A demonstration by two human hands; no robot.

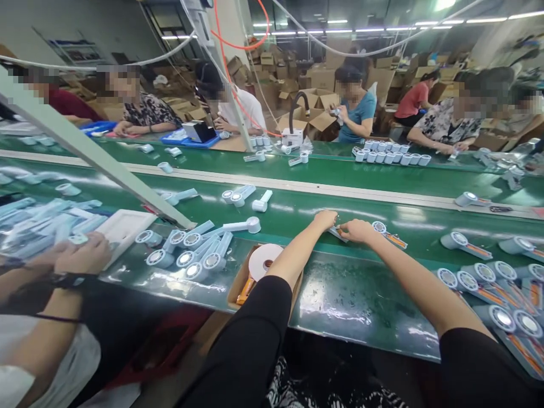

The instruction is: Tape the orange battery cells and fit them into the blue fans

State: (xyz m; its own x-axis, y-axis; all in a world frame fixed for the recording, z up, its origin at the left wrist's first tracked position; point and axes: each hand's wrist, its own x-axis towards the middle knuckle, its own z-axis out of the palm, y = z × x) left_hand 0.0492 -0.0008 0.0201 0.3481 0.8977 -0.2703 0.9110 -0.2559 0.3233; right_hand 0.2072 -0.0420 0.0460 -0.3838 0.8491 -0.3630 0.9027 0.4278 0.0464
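At the belt [293,224], fingers [344,227] pinch a pale piece [339,234].

Ovhd lts [487,21], glare on grn belt [291,225].

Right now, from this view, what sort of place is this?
Probably a factory assembly line: pale-blue handled devices lie along a green conveyor belt, workers line it, and cardboard boxes pile up behind.

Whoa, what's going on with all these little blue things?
One person's left hand and right hand are both at a pale part over a green surface. Round-headed pieces lie to either side; many on the right show orange strips. A neighbour's hand is at another piece.
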